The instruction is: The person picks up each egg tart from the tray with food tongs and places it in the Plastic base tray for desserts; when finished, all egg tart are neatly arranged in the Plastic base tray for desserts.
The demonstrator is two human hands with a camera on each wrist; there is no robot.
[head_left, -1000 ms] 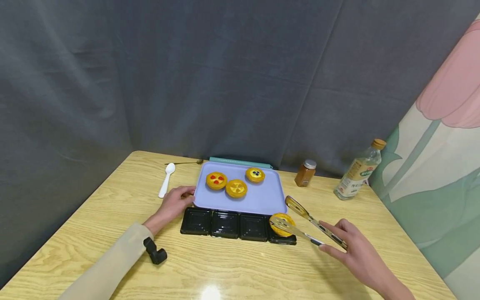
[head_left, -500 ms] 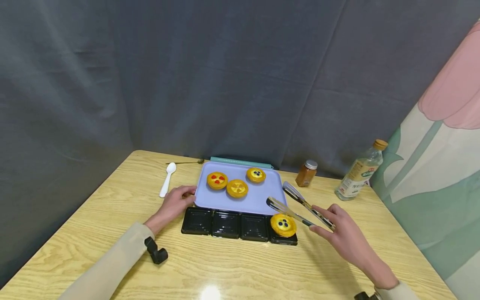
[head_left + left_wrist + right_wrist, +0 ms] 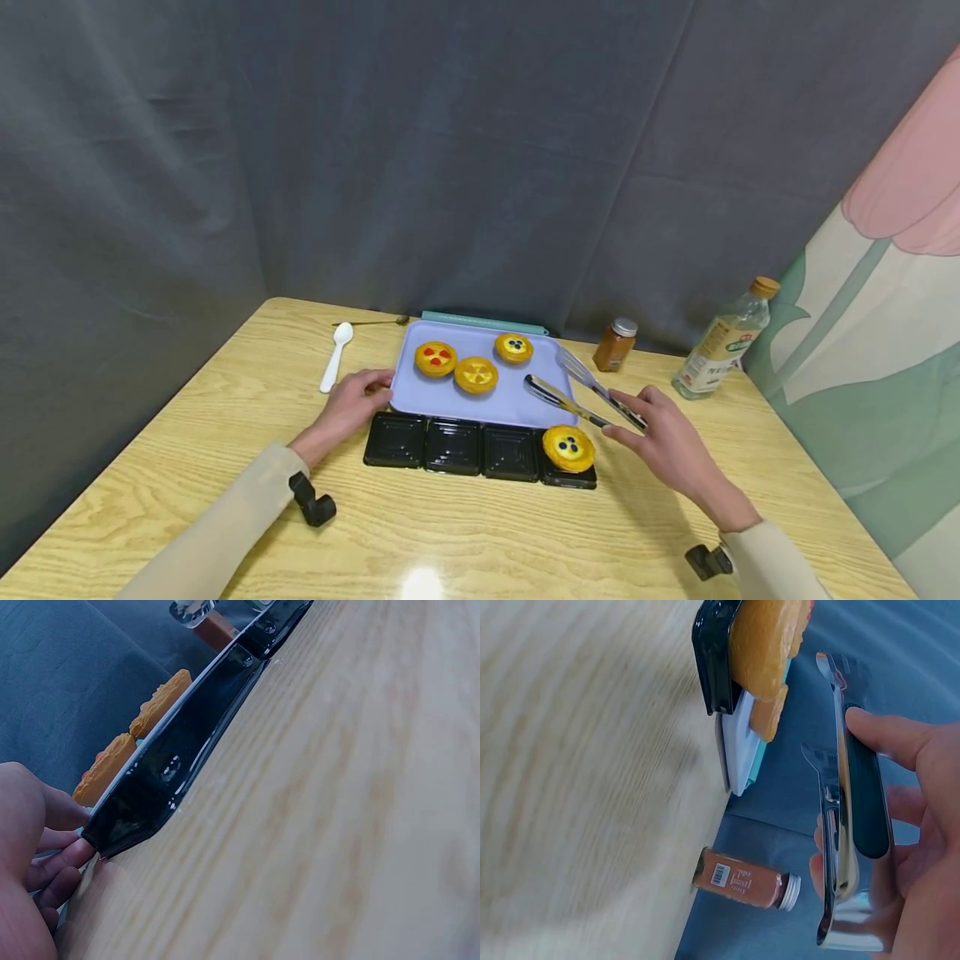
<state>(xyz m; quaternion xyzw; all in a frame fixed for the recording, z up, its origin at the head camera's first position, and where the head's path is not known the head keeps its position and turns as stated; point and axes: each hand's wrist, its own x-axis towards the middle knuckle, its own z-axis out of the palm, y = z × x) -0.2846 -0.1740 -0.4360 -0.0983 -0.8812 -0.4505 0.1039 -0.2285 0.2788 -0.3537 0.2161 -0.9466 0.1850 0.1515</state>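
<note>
A lavender tray [image 3: 431,401] bears three tarts: a red-topped tart [image 3: 436,358], a yellow-topped tart [image 3: 476,376] and a tart with dark berries [image 3: 513,348]. My left hand [image 3: 347,410] holds the tray's left edge between thumb and fingers, beside the corner of the black container [image 3: 453,446]. Another berry tart [image 3: 568,448] sits in the container's rightmost compartment. In my right hand [image 3: 666,440] are metal tongs [image 3: 557,395] with dark grips, gripped between thumb and fingers. Their spread tips hang over the tray's right part, with nothing between them.
A white spoon [image 3: 336,358] lies left of the tray, and a thin dark utensil [image 3: 371,322] behind it. A teal strip [image 3: 483,322] runs along the tray's back. The spice jar [image 3: 615,345] and glass bottle [image 3: 723,339] stand at the back right.
The tongs have lifted off the berry tart in the rightmost compartment and moved up and left over the tray with my right hand. My left hand has stayed at the tray's edge.
</note>
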